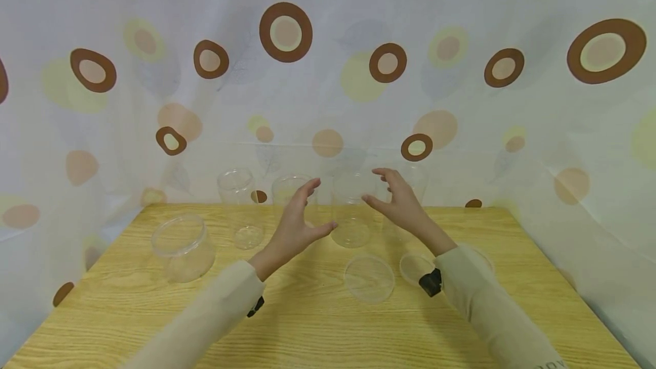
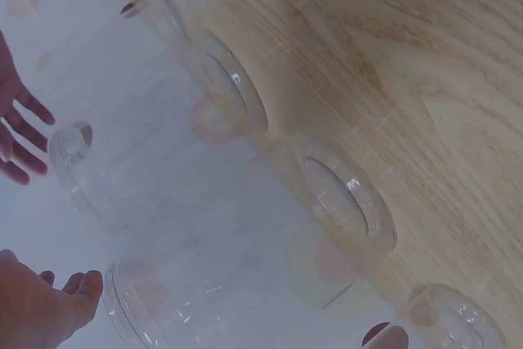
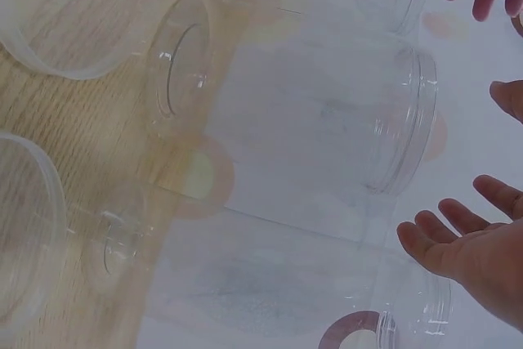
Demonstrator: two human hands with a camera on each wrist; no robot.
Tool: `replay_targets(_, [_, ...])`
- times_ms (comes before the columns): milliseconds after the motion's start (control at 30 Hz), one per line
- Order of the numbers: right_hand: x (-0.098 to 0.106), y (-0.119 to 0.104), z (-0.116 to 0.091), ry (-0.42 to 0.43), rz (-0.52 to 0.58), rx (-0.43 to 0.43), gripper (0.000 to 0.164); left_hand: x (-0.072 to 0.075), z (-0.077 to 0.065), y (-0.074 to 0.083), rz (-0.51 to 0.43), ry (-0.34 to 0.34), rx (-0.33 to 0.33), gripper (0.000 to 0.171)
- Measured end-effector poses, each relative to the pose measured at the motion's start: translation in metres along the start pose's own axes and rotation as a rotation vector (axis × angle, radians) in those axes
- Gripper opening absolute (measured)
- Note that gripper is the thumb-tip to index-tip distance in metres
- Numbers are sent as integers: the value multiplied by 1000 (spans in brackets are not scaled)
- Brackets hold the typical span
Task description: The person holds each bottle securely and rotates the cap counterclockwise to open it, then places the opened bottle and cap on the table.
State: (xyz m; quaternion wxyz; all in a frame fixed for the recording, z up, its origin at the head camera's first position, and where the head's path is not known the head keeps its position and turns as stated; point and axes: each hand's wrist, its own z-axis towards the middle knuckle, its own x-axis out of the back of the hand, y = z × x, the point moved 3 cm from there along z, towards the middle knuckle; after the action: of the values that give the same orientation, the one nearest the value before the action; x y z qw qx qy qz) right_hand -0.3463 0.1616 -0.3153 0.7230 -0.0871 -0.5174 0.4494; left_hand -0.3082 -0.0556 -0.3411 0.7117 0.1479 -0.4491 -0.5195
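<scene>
Both hands are raised over a row of tall clear plastic jars standing on the table. My left hand is in front of the second jar from the left, thumb and fingers spread apart, palm towards the third jar. On the other side of that jar, my right hand has its fingers loosely bent and overlaps the fourth jar. Neither hand holds anything. In the right wrist view the right hand is beside a jar's rim; the left wrist view shows the left hand's fingers near another rim.
A tall jar ends the row on the left, with a wider, shorter jar in front of it. Clear round lids lie nearer me, one in the middle and another partly behind the right sleeve. A patterned curtain hangs behind.
</scene>
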Motion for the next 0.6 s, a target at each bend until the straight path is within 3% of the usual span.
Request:
replay_targets(267, [-7, 8, 4, -43, 42, -60, 67, -24, -7, -6, -43, -64, 58, 83])
replay_targets(600, [-17, 20, 9, -90, 47, -111, 74, -45, -8, -26, -42, -70, 194, 86])
